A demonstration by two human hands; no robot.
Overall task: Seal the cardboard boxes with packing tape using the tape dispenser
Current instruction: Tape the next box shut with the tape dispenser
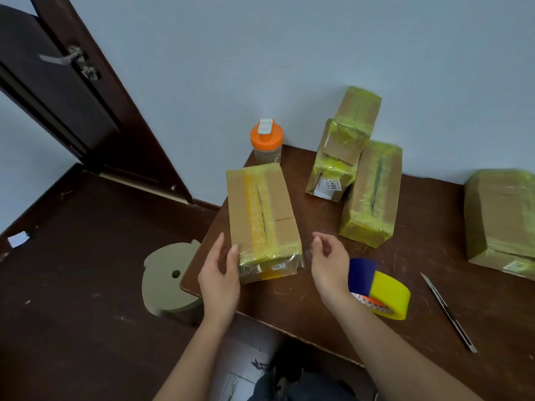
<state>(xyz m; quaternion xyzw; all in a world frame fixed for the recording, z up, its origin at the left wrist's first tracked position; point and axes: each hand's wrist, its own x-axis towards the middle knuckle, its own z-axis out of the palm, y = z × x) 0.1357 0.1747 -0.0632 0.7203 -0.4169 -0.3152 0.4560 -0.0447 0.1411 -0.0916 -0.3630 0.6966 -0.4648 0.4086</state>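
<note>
Taped box (262, 221) on table (318, 299), left hand (220, 277) spread touching its near left corner, right hand (330, 263) loosely curled just right, holding nothing, tape dispenser (379, 289) beside it

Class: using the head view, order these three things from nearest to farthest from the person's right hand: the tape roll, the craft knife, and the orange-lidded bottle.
Measured from the right hand:
1. Tape roll: just right of the wrist, on the table's near side.
2. Craft knife: farther right, lying on the table beyond the roll.
3. Orange-lidded bottle: at the table's back left corner, by the wall.
</note>
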